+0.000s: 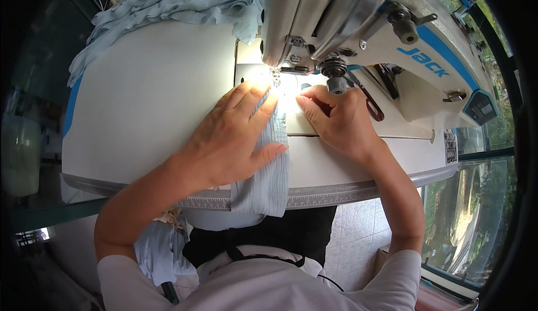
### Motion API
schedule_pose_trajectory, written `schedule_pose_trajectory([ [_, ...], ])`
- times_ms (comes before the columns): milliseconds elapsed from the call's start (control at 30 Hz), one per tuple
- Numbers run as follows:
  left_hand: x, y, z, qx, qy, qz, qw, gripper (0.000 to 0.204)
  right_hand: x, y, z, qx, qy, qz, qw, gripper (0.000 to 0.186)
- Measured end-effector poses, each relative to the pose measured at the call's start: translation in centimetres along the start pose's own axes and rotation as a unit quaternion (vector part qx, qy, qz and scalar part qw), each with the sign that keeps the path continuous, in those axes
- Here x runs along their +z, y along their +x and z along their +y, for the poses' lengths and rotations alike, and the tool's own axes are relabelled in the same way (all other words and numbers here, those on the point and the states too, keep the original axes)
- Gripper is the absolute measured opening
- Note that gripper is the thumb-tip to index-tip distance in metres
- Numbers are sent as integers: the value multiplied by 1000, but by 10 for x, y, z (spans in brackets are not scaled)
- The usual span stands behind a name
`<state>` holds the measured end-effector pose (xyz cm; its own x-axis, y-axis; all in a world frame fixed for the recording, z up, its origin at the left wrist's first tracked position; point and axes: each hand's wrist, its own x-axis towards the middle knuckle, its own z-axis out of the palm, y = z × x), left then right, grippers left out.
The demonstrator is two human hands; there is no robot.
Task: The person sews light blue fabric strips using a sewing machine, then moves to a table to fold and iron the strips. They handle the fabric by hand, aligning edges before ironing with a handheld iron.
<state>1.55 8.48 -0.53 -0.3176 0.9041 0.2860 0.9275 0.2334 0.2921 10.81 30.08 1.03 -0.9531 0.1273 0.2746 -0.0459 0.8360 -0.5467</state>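
A strip of light blue crinkled fabric (268, 179) runs from the needle area of a white and blue sewing machine (358, 42) toward me, its near end hanging over the table edge. My left hand (235, 128) lies flat on this strip, fingers stretched toward the presser foot (276, 76) and thumb out to the right. Just right of the needle, my right hand (336, 114) has its thumb and forefinger pinched together beside the fabric's edge. Bright lamp glare washes out the fingertips, so what the pinch holds, if anything, cannot be made out.
A heap of light blue fabric pieces (174, 5) covers the table's far left. Scissors (371, 100) lie under the machine arm. A measuring tape (319, 197) runs along the front edge of the white table (129, 109). More pale fabric (162, 249) hangs below, left of my lap.
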Motion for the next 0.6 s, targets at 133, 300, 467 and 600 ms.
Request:
schedule_pose_trajectory([
  [133,-3,2,-1,-1,-12,0,1000,71,11,-5,1,6,19,53,998,19],
  [300,-2,2,-1,-1,4,0,1000,71,14,-8,4,-3,22,54,998,17],
  [467,-2,4,-2,0,-1,-1,1000,69,14,-8,4,-1,31,58,998,15],
  [600,-2,3,-2,2,5,2,1000,68,13,-7,3,-4,29,59,998,15],
])
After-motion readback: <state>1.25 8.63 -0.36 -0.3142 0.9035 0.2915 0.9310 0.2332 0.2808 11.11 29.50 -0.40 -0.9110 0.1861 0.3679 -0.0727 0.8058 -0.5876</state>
